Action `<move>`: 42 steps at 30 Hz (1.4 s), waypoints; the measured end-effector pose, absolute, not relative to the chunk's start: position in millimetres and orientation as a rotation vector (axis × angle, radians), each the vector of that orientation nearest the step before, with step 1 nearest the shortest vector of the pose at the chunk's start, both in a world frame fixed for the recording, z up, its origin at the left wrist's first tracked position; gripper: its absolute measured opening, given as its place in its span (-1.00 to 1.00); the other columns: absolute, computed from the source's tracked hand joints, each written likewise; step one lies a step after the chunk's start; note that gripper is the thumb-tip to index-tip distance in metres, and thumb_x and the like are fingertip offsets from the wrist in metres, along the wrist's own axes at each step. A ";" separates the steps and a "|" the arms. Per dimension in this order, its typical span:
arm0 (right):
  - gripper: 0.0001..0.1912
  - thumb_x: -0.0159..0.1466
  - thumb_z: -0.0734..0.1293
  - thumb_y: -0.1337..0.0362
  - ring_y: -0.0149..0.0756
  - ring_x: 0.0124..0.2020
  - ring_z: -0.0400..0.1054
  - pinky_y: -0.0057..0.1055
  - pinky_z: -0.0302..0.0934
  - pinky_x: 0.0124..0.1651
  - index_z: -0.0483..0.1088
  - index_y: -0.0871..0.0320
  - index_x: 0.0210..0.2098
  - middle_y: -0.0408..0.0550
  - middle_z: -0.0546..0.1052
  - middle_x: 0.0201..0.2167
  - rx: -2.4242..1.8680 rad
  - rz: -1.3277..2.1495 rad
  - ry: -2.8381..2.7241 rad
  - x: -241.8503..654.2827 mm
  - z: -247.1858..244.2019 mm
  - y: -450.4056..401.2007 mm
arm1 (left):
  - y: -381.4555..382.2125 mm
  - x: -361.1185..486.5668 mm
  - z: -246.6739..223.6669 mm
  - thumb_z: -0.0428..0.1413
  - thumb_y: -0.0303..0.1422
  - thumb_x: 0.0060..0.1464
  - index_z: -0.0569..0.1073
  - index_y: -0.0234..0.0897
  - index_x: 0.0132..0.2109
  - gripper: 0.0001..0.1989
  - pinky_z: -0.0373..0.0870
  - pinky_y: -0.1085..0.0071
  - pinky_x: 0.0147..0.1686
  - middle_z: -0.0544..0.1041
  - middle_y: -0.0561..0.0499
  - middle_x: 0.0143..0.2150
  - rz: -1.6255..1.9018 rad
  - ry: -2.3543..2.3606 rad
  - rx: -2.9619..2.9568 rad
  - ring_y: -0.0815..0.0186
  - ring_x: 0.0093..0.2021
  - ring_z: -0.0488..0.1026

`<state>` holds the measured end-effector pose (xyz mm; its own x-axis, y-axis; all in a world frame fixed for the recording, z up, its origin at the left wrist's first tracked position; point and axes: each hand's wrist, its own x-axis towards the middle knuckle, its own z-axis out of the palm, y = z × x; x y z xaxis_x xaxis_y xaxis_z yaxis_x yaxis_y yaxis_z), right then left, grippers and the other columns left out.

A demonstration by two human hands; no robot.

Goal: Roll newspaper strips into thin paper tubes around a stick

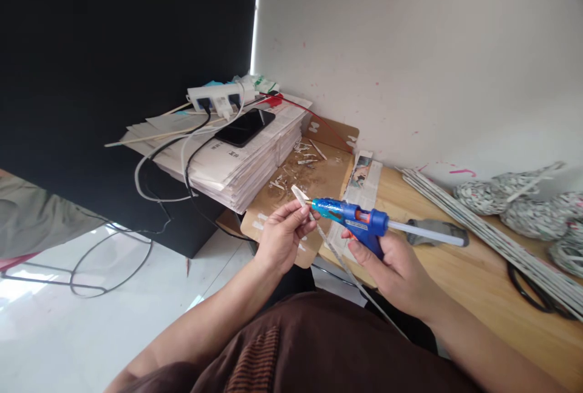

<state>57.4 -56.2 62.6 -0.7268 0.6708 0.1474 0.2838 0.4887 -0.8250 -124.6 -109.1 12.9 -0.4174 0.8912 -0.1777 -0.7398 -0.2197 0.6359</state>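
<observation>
A blue hot glue gun (348,217) with a white glue stick (426,234) sticking out of its back is held by its handle in my right hand (403,274). Its nozzle points left, at the flat end of a thin rolled newspaper tube (339,259). That tube is pinched near its upper end in the fingers of my left hand (285,232), and its long part slants down to the right across my lap. Nozzle and paper look to be touching or nearly so. Below my hands lies brown cardboard (330,165) with paper scraps and dried glue.
A tall newspaper stack (218,168) carries a black phone (246,127) and a white power strip (221,95) with looping cables. On the wooden table (392,192) at right lie long paper tubes (492,235), woven paper pieces (528,205) and black-handled scissors (531,290). A wall stands behind.
</observation>
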 end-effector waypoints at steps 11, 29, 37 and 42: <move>-0.82 0.34 0.23 0.15 -0.30 -0.41 0.29 -0.38 0.22 -0.26 0.36 0.09 -0.16 -0.14 0.44 -0.43 -0.780 1.020 -2.347 59.1 65.4 -58.0 | -111.4 -121.2 16.6 0.34 -0.45 -0.12 0.55 -0.40 -0.30 -0.81 0.52 0.52 -0.30 0.56 0.00 -0.44 1.840 0.792 0.302 0.39 -0.38 0.55; -0.76 0.31 0.28 0.17 -0.11 -0.13 0.44 -0.27 0.32 -0.09 0.41 0.07 -0.07 -0.01 0.56 -0.15 -0.826 1.061 -2.277 59.1 57.0 -59.9 | -112.0 -122.8 13.4 0.33 -0.43 -0.09 0.57 -0.41 -0.31 -0.84 0.51 0.55 -0.29 0.56 -0.01 -0.42 1.829 0.762 0.324 0.44 -0.40 0.52; -0.77 0.31 0.28 0.17 -0.10 -0.10 0.43 -0.24 0.32 -0.06 0.41 0.07 -0.07 -0.01 0.55 -0.14 -0.803 1.046 -2.269 57.2 52.8 -58.7 | -112.7 -122.6 12.6 0.34 -0.43 -0.12 0.56 -0.41 -0.32 -0.82 0.50 0.55 -0.29 0.55 -0.01 -0.42 1.822 0.774 0.310 0.43 -0.40 0.52; -0.76 0.32 0.27 0.17 -0.10 -0.05 0.42 -0.24 0.29 -0.01 0.40 0.06 -0.05 -0.01 0.54 -0.09 -0.803 1.034 -2.278 57.1 51.0 -56.3 | -112.6 -122.8 12.5 0.32 -0.42 -0.09 0.57 -0.41 -0.32 -0.84 0.49 0.57 -0.31 0.56 -0.03 -0.41 1.819 0.774 0.323 0.42 -0.38 0.53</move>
